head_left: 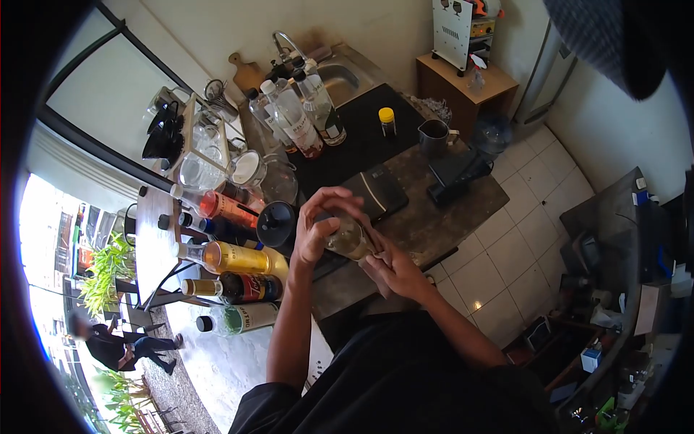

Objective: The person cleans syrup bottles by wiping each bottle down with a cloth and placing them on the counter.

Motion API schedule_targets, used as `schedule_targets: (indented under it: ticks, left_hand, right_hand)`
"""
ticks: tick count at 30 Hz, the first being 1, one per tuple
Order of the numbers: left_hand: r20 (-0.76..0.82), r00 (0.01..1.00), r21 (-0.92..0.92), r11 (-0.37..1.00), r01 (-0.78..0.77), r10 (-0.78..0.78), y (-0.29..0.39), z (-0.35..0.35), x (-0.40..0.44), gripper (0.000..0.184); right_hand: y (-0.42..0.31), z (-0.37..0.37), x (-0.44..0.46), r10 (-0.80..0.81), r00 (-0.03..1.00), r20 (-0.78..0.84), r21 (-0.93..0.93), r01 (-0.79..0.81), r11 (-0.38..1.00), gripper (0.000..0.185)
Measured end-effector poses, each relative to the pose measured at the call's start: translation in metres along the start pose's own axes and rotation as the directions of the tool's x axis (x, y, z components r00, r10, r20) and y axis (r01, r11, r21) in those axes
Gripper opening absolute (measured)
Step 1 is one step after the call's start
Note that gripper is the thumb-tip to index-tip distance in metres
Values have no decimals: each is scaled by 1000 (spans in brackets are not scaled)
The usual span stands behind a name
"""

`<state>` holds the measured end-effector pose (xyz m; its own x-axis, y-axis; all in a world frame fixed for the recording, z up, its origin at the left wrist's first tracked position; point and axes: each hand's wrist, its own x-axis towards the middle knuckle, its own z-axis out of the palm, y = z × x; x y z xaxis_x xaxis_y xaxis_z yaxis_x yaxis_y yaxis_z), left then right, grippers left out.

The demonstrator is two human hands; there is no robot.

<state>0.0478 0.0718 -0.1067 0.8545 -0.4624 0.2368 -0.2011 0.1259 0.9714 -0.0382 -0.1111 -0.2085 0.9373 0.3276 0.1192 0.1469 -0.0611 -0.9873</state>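
Both hands are on a clear glass (348,239), tilted in front of my body above the counter edge. My left hand (318,226) curls round its upper left end, thumb against the side and fingers arched over it. My right hand (394,266) grips the lower right end with bent fingers. Whether the glass holds anything I cannot make out. Just beyond my hands lies a flat black scale (381,189) on the counter. A round black lid or grinder top (276,224) stands close to my left wrist.
Several syrup bottles stand left, among them a yellow one (235,257) and a red one (220,206). Clear bottles (293,119) crowd near the sink (354,76). A yellow-capped jar (388,123) and dark pitcher (434,136) stand farther back. A person (116,343) is outside.
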Motion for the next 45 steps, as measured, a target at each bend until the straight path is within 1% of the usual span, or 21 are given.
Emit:
schedule_targets:
  ticks: [1, 3, 4, 6, 10, 11, 12, 18, 20, 21, 23, 25, 26, 31, 33, 34, 36, 38, 40, 42, 45]
  left_hand:
    - [-2, 999, 27, 999, 35, -35, 1, 2, 0, 76]
    - [-4, 1000, 35, 999, -5, 5, 2, 5, 5, 87]
    - [-14, 999, 40, 998, -39, 40, 3, 6, 6, 98]
    - [6, 1000, 15, 1000, -15, 14, 8, 8, 5, 98]
    - [81, 996, 63, 997, 40, -45, 14, 2, 6, 101]
    - [72, 995, 108, 992, 64, -72, 9, -1, 7, 125]
    - [67, 995, 108, 992, 66, -74, 6, -3, 6, 125]
    - [-118, 991, 26, 998, -58, 60, 0, 9, 5, 100]
    - [-215, 962, 135, 981, -142, 169, 1, 12, 2, 69]
    - [-216, 962, 135, 981, -143, 170, 5, 16, -2, 69]
    - [-505, 863, 434, 861, 267, -13, 20, 30, -11, 30]
    - [-606, 793, 356, 913, 198, 64, 17, 54, -11, 24]
    - [-706, 698, 283, 952, 119, 122, 16, 60, -13, 26]
    - [-441, 865, 449, 893, -17, 238, 8, 42, -20, 31]
    - [-398, 882, 418, 905, -72, 254, 7, 37, -15, 24]
    - [-354, 892, 389, 912, -132, 280, 8, 33, -13, 22]
    - [-331, 922, 296, 950, -99, 199, -9, 23, -12, 38]
    - [-333, 906, 135, 964, -230, 263, -14, 23, -7, 56]
    - [-312, 936, -73, 979, -192, 160, -13, 21, -8, 51]
    - [-334, 905, -80, 949, -305, 263, -11, 27, -3, 48]
    - [-395, 872, 142, 957, -254, 289, -6, 31, -3, 52]
  right_hand:
    - [-15, 2, 1, -3, 1000, -4, 1, 3, 1000, 79]
    - [-58, 11, 6, -48, 996, -77, 423, 77, 903, 77]
    - [-70, 14, 10, -52, 995, -81, 424, 82, 902, 77]
    - [-84, 16, 21, -314, 931, -186, -178, 282, 943, 79]
    - [-85, 5, 40, -325, 938, -119, -200, 298, 933, 86]
    - [-81, -3, 46, -245, 968, -54, -126, 237, 963, 91]
    - [-75, -8, 49, -165, 986, 17, -57, 166, 985, 97]
    - [-14, -14, 45, 71, 974, 216, 19, -76, 997, 100]
    - [20, -12, 39, 125, 968, 216, -47, -117, 992, 99]
    - [35, -12, 36, 176, 962, 209, -111, -155, 982, 98]
    - [17, -12, 33, 211, 960, 187, -129, -189, 973, 94]
    - [8, -9, 31, 243, 957, 157, -143, -222, 965, 90]
    - [7, -5, 26, 147, 983, 112, -82, -139, 987, 85]
    - [-41, 7, 17, -153, 986, -60, 101, 159, 982, 82]
    - [-64, 7, 18, -328, 924, -199, -158, 300, 941, 80]
    - [-83, 6, 18, -327, 922, -206, -157, 299, 941, 80]
    - [-113, 2, 20, -291, 951, -102, -351, 239, 905, 78]
    - [-109, -1, 27, -264, 958, -108, -352, 212, 912, 80]
    - [-104, -7, 36, -237, 966, -104, -349, 188, 918, 83]
    - [-98, -17, 43, -26, 1000, 18, -96, 28, 995, 84]
    - [-62, -21, 43, 61, 994, 95, -141, -47, 989, 85]
